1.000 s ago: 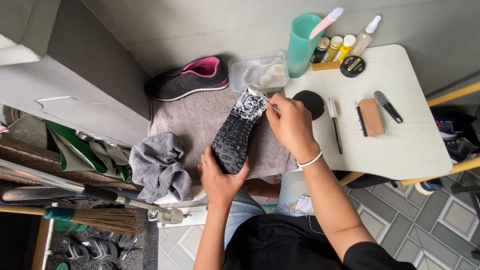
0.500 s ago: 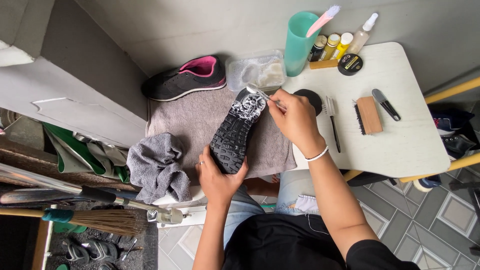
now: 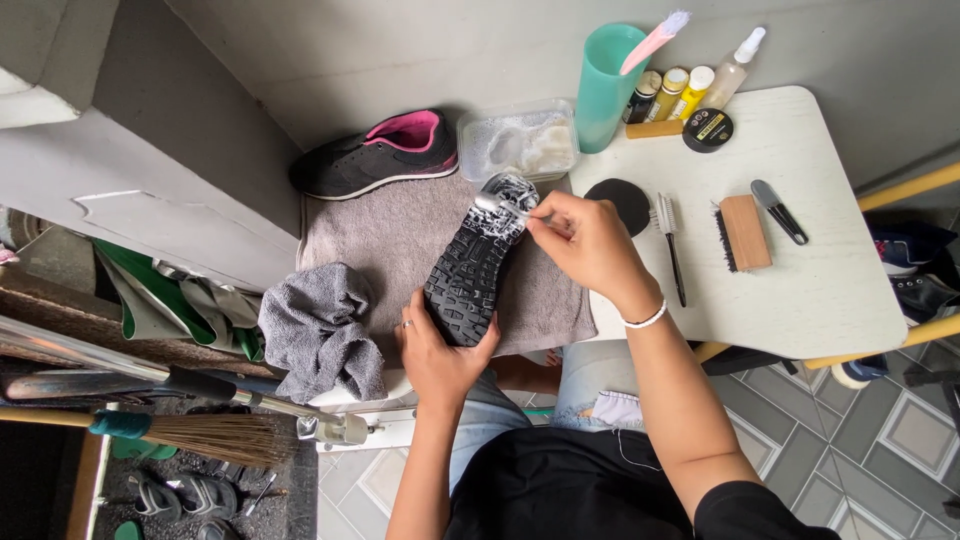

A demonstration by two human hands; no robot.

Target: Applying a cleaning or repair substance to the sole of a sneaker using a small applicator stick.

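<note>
A black shoe (image 3: 470, 275) lies sole up on a grey towel (image 3: 390, 235), its toe covered in white foam. My left hand (image 3: 437, 350) grips the heel end from below. My right hand (image 3: 585, 245) holds a small white brush (image 3: 500, 207) with its head pressed on the foamy toe of the sole. The matching black shoe with a pink lining (image 3: 375, 155) stands upright at the back of the towel.
A clear tub of soapy water (image 3: 517, 140), a teal cup (image 3: 605, 90), small bottles (image 3: 690, 85) and a round tin (image 3: 708, 130) sit at the back of the white table (image 3: 830, 290). A wooden brush (image 3: 745, 232), two other brushes and a crumpled grey cloth (image 3: 320, 330) lie nearby.
My right hand has shifted slightly along the toe with the brush, and foam has spread over the front of the sole. The left hand keeps its grip on the heel.
</note>
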